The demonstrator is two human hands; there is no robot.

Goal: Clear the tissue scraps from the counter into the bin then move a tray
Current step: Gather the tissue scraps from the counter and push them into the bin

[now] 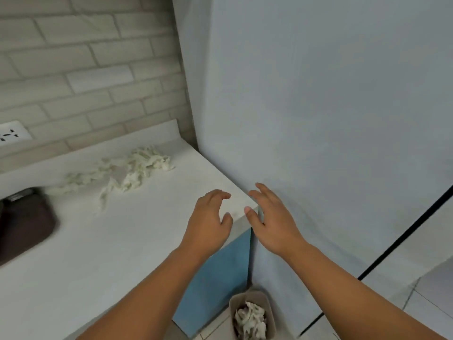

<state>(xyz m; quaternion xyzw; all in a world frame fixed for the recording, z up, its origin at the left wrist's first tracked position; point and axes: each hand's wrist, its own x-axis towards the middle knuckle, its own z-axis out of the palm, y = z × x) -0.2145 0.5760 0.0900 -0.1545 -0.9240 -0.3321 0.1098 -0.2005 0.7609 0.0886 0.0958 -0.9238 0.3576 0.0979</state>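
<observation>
Hovering at table (98, 241) corner: left hand (208, 217), right hand (269, 222), both empty, fingers loose.
Tissue scraps (127, 173) lie far-left, strewn left-right; left hand nearer; bin (245, 296) below.

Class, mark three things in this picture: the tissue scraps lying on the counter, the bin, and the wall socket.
tissue scraps (137, 168), head view, middle of the biggest clump.
bin (247, 296), head view, its far rim.
wall socket (11, 133), head view, centre of its white plate.
</observation>
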